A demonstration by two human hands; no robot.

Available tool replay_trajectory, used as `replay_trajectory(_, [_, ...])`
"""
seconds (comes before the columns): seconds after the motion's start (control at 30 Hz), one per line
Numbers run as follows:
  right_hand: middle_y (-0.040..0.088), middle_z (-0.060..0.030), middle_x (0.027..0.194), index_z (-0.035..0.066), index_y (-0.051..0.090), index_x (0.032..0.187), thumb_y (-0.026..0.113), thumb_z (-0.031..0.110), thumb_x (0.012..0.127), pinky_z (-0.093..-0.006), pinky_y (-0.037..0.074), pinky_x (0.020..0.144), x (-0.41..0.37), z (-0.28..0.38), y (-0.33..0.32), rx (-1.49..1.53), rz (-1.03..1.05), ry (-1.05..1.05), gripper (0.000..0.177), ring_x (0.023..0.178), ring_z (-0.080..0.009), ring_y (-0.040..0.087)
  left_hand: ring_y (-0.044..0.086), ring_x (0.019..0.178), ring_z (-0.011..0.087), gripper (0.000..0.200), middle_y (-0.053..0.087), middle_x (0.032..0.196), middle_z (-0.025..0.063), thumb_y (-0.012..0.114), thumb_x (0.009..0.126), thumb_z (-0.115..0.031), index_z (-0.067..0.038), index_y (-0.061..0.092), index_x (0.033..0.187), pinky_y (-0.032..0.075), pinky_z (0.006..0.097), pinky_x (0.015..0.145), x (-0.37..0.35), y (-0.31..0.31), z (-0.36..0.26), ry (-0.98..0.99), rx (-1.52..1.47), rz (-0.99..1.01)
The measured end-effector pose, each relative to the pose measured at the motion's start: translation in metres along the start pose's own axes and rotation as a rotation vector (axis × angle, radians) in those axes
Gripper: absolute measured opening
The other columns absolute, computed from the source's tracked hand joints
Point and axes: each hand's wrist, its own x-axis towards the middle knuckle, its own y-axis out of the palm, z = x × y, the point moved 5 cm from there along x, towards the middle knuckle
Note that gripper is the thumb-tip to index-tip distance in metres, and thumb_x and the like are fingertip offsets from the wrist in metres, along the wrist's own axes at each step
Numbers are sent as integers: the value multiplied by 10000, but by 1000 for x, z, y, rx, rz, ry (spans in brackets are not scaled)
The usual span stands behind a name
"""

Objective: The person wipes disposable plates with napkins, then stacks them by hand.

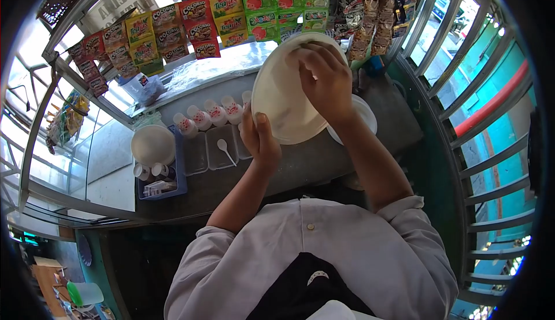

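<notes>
A wide pale bowl (pixel 283 100) is held up and tilted above the counter. My left hand (pixel 261 141) grips its lower left rim, thumb on the inner side. Inside the bowl's upper part is my right hand (pixel 324 80), its fingers bent against the inner surface; whether they hold anything is hidden. Behind my right forearm, a white round plate or lid (pixel 364 117) lies on the counter. To the left of the bowl stand several printed cups (pixel 217 113) and clear rectangular containers (pixel 217 149), one with a white spoon (pixel 226 151) in it.
Drink sachets (pixel 199 22) hang in rows across the back. At the left, a blue tray (pixel 181 175) holds a round pale container (pixel 153 145) and small jars (pixel 163 171). Metal bars (pixel 485 71) line the right side. The counter (pixel 306 167) edge is before my torso.
</notes>
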Motion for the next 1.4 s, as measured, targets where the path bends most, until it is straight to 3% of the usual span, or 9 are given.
replay_trajectory(0.2, [631,-62,1057,103,643,1009,623,115,749,-406,498,855,-65,57,39,378,296,-91,262,1065,-248,578,561,895,146,374,596,1007,81,431,999,-285,26,499,1194,453,289,794,6,-22,20,-237,-97,-121])
replay_trajectory(0.3, [634,-40,1064,134,660,990,627,141,739,-362,484,871,-75,44,26,233,385,-303,253,1067,-229,580,546,954,153,417,567,1058,99,405,1005,-346,13,486,1201,436,297,846,23,-33,7,-202,-160,-214])
replay_trajectory(0.43, [633,-24,1072,150,673,929,650,130,687,-352,490,841,-52,-4,5,-202,294,-289,244,1054,-213,579,543,962,154,418,572,1049,97,415,1000,-343,16,486,1201,431,294,856,26,-37,-7,-192,-105,-187])
replay_trajectory(0.63, [623,-78,1026,99,635,967,605,-24,636,-412,518,800,-6,9,5,-26,72,-27,354,983,-300,594,542,972,158,412,580,1033,95,420,994,-330,20,488,1200,430,293,846,4,-8,-4,-175,34,2])
replay_trajectory(0.73, [565,-79,1239,94,613,1068,651,96,715,-444,455,970,-35,58,29,159,199,-306,355,1172,-274,536,536,1002,194,388,535,1109,103,394,1007,-314,-3,478,1225,438,306,858,12,-11,2,-211,62,-21])
replay_trajectory(0.8, [548,-37,1287,122,620,1138,668,124,732,-454,388,1046,-39,70,24,283,359,-210,409,1261,-247,469,547,981,162,399,570,1071,97,408,1006,-327,-6,479,1233,450,293,828,24,-25,6,-292,-255,-177])
replay_trajectory(1.1, [537,27,1296,171,629,1171,603,202,763,-428,385,961,-62,59,12,33,490,-514,411,1196,-172,475,522,1028,172,416,562,1129,105,401,1008,-325,14,487,1234,416,315,896,8,-30,8,-343,-134,-132])
replay_trajectory(1.27, [597,-25,1119,153,665,1080,627,140,726,-421,417,917,5,18,-9,-95,144,-254,357,1058,-214,558,527,1024,172,399,563,1119,103,399,1008,-296,12,480,1248,417,315,896,5,-17,-8,-292,-35,-26])
replay_trajectory(1.4, [594,-43,1033,123,678,1019,655,135,694,-412,441,877,-32,16,-9,-181,179,-111,326,997,-245,584,552,1007,185,400,558,1107,99,408,1004,-300,1,458,1263,436,327,883,31,-35,-16,-227,-169,-157])
